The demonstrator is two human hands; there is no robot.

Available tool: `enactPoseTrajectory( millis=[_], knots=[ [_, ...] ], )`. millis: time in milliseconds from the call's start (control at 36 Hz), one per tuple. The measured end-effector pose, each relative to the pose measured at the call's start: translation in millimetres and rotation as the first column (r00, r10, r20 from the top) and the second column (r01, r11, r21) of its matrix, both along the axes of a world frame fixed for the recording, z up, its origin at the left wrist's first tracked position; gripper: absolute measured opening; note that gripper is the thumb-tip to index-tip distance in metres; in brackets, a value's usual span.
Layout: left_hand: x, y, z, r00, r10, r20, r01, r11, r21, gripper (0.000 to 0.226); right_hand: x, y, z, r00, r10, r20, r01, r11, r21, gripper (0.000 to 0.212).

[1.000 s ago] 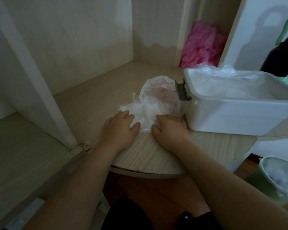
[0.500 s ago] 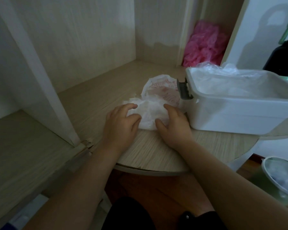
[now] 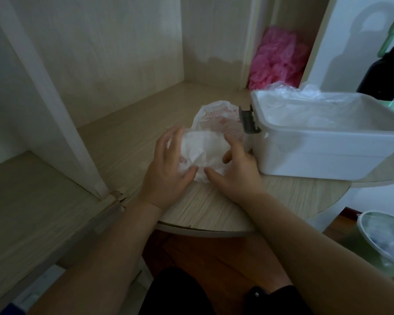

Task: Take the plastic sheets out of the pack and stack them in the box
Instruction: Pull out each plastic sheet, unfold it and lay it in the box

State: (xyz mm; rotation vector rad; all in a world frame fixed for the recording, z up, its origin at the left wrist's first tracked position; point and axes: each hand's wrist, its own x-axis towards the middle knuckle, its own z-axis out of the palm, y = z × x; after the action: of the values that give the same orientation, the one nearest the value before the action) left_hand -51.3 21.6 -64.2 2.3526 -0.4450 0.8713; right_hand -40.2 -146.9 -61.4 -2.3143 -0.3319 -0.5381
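Observation:
A crumpled bundle of thin white plastic sheets [image 3: 203,151] lies on the wooden shelf, partly over a flat plastic pack with red print [image 3: 216,117]. My left hand [image 3: 168,164] cups the bundle's left side with curled fingers. My right hand [image 3: 234,167] cups its right side, thumb and fingers curled round it. To the right stands the white plastic box [image 3: 328,153], open, with a grey latch [image 3: 248,121] on its left end and clear plastic sheets [image 3: 305,103] inside.
A pink plastic bundle [image 3: 280,60] sits in the back compartment. A dark bottle with a green top [image 3: 387,71] stands behind the box. A green bin with a liner [image 3: 382,244] is on the floor at right. A vertical divider panel [image 3: 55,110] rises at left.
Both hands have moved from lying flat on the sheets to gathering them, fingers curling in from each side. The spread sheets are now bunched into a compact bundle between the hands.

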Motion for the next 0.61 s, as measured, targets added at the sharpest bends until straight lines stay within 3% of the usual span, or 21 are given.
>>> enactPoseTrajectory(
  millis=[111, 278, 361, 444, 500, 611],
  knots=[
    [-0.1, 2.0, 1.2, 0.995, 0.059, -0.082, -0.072, 0.985, -0.158, 0.092, -3.0, 1.5, -1.1, 0.998, 0.022, 0.063, -0.018, 0.998, -0.062, 0.054],
    [-1.4, 4.0, -2.3, 0.998, 0.008, 0.064, -0.001, 0.994, -0.111, 0.083, -0.5, 3.4, -0.4, 1.000, 0.027, -0.007, -0.027, 0.999, -0.046, 0.072],
    [-3.3, 4.6, 0.9, 1.000, 0.028, -0.008, -0.029, 0.972, -0.234, 0.090, 2.2, 4.2, 0.5, 0.997, 0.014, -0.074, -0.019, 0.998, -0.062, 0.073],
    [-3.7, 6.3, 3.6, 0.984, 0.071, -0.164, -0.137, 0.890, -0.434, 0.095, 3.5, 4.2, 0.8, 0.993, 0.010, -0.117, -0.018, 0.998, -0.068, 0.076],
    [-1.3, 11.3, 2.2, 0.973, 0.069, -0.218, -0.172, 0.848, -0.501, 0.085, 5.8, 2.9, -0.3, 0.988, -0.002, -0.155, -0.006, 0.999, -0.050, 0.078],
    [1.9, 13.4, 1.2, 0.976, 0.029, -0.218, -0.135, 0.863, -0.486, 0.034, 9.1, 0.8, -0.4, 0.972, -0.009, -0.234, 0.031, 0.996, 0.088, 0.081]
  ],
)
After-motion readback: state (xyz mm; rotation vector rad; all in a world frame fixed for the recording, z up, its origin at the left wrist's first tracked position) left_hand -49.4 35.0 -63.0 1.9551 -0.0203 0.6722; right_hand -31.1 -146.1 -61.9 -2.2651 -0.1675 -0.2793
